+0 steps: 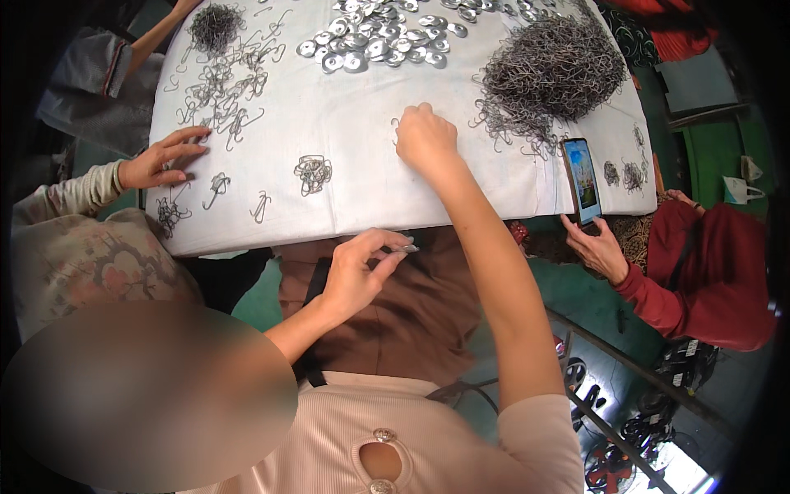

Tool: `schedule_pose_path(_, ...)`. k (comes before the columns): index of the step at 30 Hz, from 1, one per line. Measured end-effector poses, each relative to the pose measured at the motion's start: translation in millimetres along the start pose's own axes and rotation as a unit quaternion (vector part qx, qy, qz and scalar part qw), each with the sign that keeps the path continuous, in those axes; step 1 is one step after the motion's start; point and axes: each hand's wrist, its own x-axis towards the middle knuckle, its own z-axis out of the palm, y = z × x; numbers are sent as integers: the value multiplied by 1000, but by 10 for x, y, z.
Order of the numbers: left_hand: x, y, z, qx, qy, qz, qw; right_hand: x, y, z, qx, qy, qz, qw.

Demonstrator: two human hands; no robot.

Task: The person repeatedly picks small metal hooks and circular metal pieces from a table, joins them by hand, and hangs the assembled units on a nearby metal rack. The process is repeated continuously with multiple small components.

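Note:
My left hand (pixel 360 272) is just off the table's near edge, over my lap. Its thumb and fingers pinch a small shiny metal disc (pixel 409 248). My right hand (pixel 427 140) is closed in a fist over the white-covered table (pixel 362 198), its fingertips hidden under it. Just left of that fist shows a small wire hook (pixel 395 132); whether the fingers grip it is hard to see. Beyond lies a pile of shiny metal discs (pixel 378 37), and to the right a large tangled heap of wire hooks (pixel 551 70).
A small cluster of wire hooks (pixel 313 174) sits left of my right hand, with more loose hooks (pixel 222 90) farther left. One co-worker's hand (pixel 164 156) rests at the left. Another co-worker's hand (pixel 599 251) holds a phone (pixel 581 177) at the right edge.

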Motion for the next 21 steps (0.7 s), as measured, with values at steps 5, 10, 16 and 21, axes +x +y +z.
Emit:
schedule_pose_path(5,19,-124,-4,-7,17,-8,1000,6,-104,-81,34,-21,12,999)
schedule_pose_path(10,10,-17,2,8,22,-16,1000,-116,-98,16,42,-10,-36,998)
schedule_pose_path(16,-21,-52,-12,-33,50,-27,998,-908,226,-168,556,-61,45,828)
schedule_pose_path(21,-15,-13,-22,-29,60,-37,997,-1498,305,-151,697,-86,95,706)
